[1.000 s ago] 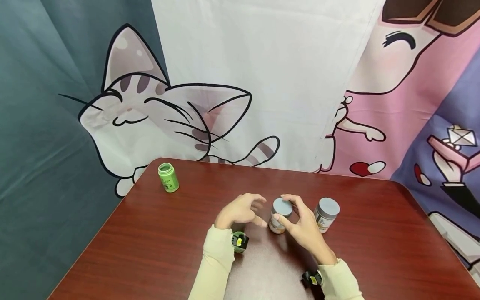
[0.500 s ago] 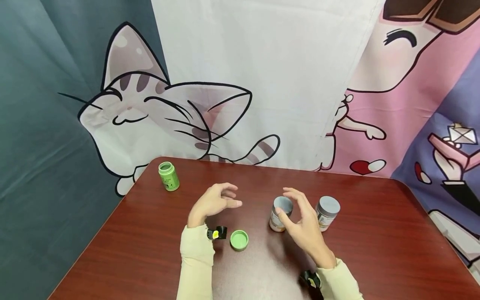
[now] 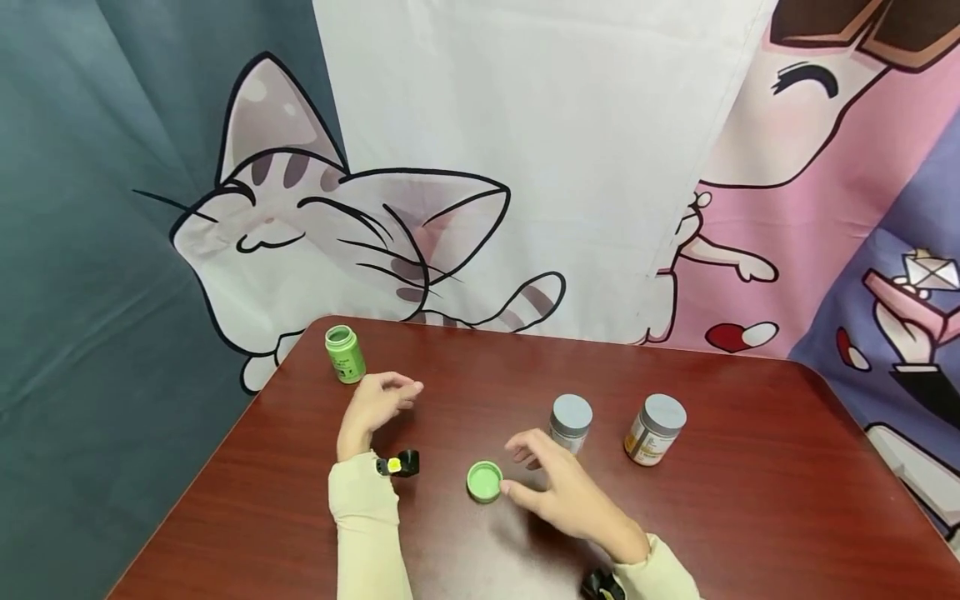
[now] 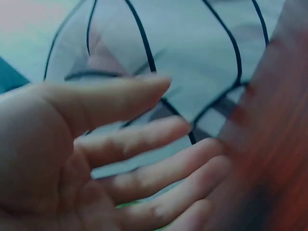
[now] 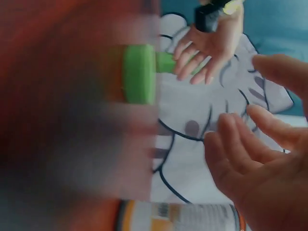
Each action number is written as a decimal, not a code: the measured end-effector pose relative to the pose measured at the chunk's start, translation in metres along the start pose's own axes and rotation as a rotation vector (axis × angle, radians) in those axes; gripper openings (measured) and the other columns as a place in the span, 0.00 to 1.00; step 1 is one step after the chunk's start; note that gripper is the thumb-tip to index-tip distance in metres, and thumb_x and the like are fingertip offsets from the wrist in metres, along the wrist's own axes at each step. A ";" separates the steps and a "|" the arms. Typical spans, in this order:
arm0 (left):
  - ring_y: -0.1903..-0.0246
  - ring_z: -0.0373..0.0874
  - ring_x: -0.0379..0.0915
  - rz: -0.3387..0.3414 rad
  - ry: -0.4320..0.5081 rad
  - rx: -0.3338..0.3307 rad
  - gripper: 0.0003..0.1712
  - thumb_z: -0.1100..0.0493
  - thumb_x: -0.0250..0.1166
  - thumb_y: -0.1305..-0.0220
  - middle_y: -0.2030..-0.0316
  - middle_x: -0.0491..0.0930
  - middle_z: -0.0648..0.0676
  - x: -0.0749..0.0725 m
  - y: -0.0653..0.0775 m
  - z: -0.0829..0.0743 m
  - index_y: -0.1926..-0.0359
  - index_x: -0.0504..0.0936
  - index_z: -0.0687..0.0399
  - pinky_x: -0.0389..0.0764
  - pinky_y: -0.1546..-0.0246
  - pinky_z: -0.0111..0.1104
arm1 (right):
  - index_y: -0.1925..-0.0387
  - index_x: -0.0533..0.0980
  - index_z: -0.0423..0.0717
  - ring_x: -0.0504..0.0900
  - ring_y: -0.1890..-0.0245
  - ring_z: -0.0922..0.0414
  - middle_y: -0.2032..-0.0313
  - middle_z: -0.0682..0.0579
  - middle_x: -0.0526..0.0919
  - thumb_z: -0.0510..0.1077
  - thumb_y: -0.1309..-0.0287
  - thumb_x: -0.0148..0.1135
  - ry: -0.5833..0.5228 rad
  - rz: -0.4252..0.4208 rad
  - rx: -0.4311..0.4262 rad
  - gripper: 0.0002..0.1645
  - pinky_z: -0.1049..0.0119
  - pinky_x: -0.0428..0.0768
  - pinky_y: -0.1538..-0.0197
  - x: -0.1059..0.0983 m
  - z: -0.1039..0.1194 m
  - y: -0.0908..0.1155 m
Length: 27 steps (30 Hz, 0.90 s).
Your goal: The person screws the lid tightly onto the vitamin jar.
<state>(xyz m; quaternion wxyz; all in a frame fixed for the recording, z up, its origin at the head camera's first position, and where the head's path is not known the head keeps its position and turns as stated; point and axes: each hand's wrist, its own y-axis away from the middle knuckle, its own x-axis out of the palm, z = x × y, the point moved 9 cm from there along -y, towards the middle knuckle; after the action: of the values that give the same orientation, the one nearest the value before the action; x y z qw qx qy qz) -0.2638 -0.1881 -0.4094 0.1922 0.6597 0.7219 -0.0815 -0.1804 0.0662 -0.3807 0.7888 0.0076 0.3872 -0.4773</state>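
While the right hand [image 3: 562, 492] hangs just right of the green lid [image 3: 484, 482], its grip apart around nothing, the left hand [image 3: 373, 408], fingers also loose, is farther back and left of the lid. Beyond that hand stands an uncapped green bottle [image 3: 347, 358]. Right of the lid, on the bench [image 3: 255, 517], stand a grey-capped jar [image 3: 571, 417] and, farther right, a second grey-capped jar [image 3: 655, 431].

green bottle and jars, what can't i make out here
Head: print on green bottle, too small.
Head: base of left gray-lidded jar, behind right hand.
Left wrist: green thing, mostly behind left hand.
Right wrist: labelled jar, cut off by bottom edge.
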 end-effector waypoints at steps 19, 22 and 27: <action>0.36 0.60 0.51 -0.505 0.021 -0.104 0.62 0.39 0.66 0.50 0.35 0.53 0.64 -0.089 -0.022 0.046 0.30 0.32 0.48 0.55 0.40 0.53 | 0.43 0.64 0.48 0.70 0.47 0.59 0.47 0.55 0.71 0.51 0.52 0.68 0.241 0.259 0.074 0.36 0.59 0.69 0.45 0.051 -0.013 0.010; 0.35 0.59 0.50 -0.486 0.056 -0.063 0.65 0.39 0.67 0.51 0.33 0.50 0.61 -0.085 -0.029 0.047 0.31 0.24 0.38 0.53 0.39 0.53 | 0.44 0.65 0.49 0.70 0.48 0.60 0.48 0.55 0.72 0.51 0.53 0.68 0.249 0.247 0.088 0.36 0.60 0.69 0.46 0.051 -0.014 0.007; 0.33 0.55 0.46 -0.477 0.081 0.015 0.66 0.37 0.66 0.52 0.30 0.43 0.55 -0.087 -0.038 0.038 0.35 0.18 0.25 0.50 0.38 0.53 | 0.44 0.65 0.49 0.72 0.51 0.59 0.51 0.57 0.73 0.51 0.50 0.67 0.231 0.253 0.086 0.33 0.60 0.70 0.47 0.055 -0.015 0.004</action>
<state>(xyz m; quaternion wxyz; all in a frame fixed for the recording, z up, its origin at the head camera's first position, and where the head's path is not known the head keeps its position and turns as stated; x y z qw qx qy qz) -0.2897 -0.2865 -0.4153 0.1335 0.4745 0.8639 -0.1034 -0.1726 0.0328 -0.4263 0.7919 0.1446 0.4504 -0.3861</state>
